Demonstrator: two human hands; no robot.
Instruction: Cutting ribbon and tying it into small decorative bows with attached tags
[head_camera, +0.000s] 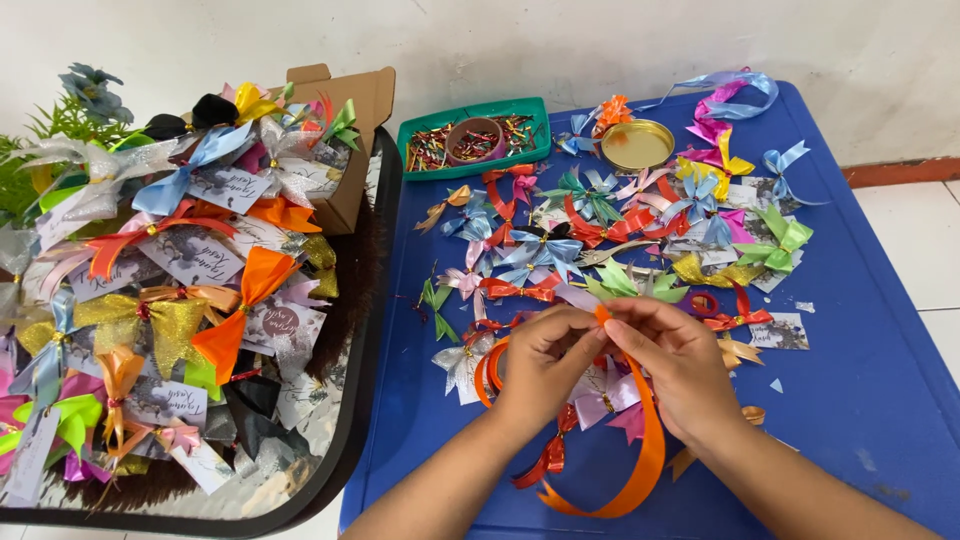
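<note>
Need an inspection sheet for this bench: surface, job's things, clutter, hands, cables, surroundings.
Surface: blue table, strewn with bows.
Job's things: orange ribbon, pinched at the top by both hands, looping down to the near table edge.
Clutter: loose bows; green tray of small ties; gold lid.
Hands: left hand and right hand, fingertips together on the ribbon.
Cables: nothing seen.
Surroundings: black tray piled with tagged bows; cardboard box; white wall; tiled floor.

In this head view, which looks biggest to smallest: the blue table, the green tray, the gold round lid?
1. Blue table
2. Green tray
3. Gold round lid
The tray and lid lie equally far away, so the ranking holds.
</note>
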